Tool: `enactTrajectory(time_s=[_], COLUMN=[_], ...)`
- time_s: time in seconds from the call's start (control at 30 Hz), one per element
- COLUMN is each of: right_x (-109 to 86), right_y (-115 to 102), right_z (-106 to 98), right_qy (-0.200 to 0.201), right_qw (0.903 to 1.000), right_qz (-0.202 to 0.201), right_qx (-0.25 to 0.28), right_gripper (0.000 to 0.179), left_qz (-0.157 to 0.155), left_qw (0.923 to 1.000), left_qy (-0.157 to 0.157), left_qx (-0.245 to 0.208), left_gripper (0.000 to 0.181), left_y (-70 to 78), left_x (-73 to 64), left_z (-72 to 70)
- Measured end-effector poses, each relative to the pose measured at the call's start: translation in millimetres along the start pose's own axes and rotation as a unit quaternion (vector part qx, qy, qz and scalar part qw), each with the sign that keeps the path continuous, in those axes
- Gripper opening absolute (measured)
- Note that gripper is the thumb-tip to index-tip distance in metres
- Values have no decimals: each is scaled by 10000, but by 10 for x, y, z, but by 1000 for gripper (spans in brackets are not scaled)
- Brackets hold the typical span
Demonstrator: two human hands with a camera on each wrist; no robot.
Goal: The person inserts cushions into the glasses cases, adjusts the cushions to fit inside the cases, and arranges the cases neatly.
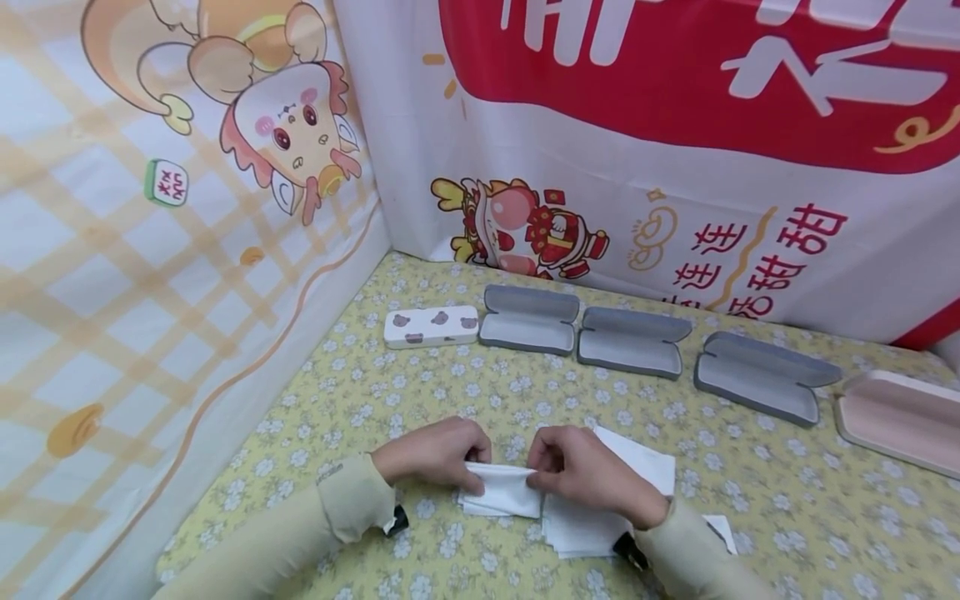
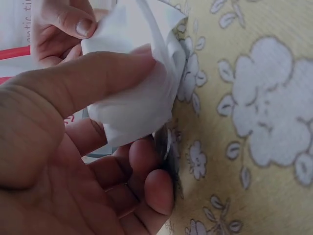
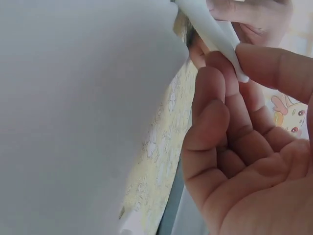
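A small white folded cloth [image 1: 504, 492] spans the gap between my two hands, low over the flowered table. My left hand [image 1: 444, 452] pinches its left end, the thumb lying across the fabric and the fingers curled behind, as the left wrist view shows. At the other end my right hand [image 1: 585, 473] pinches the folded edge between thumb and fingertips. In the right wrist view the cloth [image 3: 212, 34] appears as a narrow folded strip. More white cloths [image 1: 581, 537] lie flat in a stack under and beside my right hand, partly hidden by it.
Along the back stand a closed white case [image 1: 420, 333] with brown bear prints, then grey open cases [image 1: 528, 332], [image 1: 630, 354], [image 1: 753, 387] and a pink open case [image 1: 903, 421]. Printed fabric walls [image 1: 405, 167] rise at the left and back. A white corner [image 1: 722, 533] shows beyond the right sleeve.
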State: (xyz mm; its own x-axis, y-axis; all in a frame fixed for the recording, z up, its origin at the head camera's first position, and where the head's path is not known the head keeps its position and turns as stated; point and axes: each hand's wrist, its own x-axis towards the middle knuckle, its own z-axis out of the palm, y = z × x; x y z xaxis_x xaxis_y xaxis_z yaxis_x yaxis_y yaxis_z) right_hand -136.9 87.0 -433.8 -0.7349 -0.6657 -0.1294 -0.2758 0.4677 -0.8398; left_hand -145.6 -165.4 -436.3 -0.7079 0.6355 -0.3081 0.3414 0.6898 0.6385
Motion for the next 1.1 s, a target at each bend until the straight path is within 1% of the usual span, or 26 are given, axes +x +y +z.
enactTrajectory(time_s=[0.13,0.2,0.3,0.43,0.57,0.67,0.73,0.8,0.87,0.9,0.97,1.03,1.1], right_x=[2,2,-1,-13,-21,-23,-21,-24,-23,-22,-22,-19,-14], right_y=[-3,-4,-3,11,33,46,47,34,19,13,7,13,32], right_z=[-17,-24,-30,-24,-20,-25,-33,-47,-62,-68,-81,-92,-105], right_qy=[97,186,334,536,723,793,779,761,784,806,884,963,1032], right_qw=[9981,9958,9929,9911,9865,9799,9730,9649,9572,9541,9506,9486,9481], right_qz=[260,373,451,517,652,741,806,857,892,911,921,936,961], right_qx=[550,810,1048,1102,1318,1674,2018,2361,2638,2738,2831,2867,2849], right_gripper=[18,22,22,14,10,13,17,21,24,24,24,23,21], left_qz=[-2,31,79,48,-13,-68,-130,-226,-335,-384,-460,-484,-475], left_qw=[9992,9970,9900,9746,9574,9487,9412,9313,9186,9123,9032,8971,8945], left_qy=[-50,-91,-179,-250,-97,63,151,233,320,369,493,594,696], left_qx=[-393,-769,-1397,-2225,-2887,-3161,-3373,-3628,-3925,-4060,-4239,-4351,-4391], left_gripper=[18,16,13,9,10,12,14,17,21,23,26,28,28], left_y=[-19,-41,-65,-96,-126,-151,-164,-168,-165,-161,-152,-149,-149], left_x=[-17,-15,-10,-9,-20,-22,-20,-14,-8,-3,9,22,36], left_z=[-48,-74,-100,-109,-120,-126,-130,-134,-139,-142,-148,-154,-160])
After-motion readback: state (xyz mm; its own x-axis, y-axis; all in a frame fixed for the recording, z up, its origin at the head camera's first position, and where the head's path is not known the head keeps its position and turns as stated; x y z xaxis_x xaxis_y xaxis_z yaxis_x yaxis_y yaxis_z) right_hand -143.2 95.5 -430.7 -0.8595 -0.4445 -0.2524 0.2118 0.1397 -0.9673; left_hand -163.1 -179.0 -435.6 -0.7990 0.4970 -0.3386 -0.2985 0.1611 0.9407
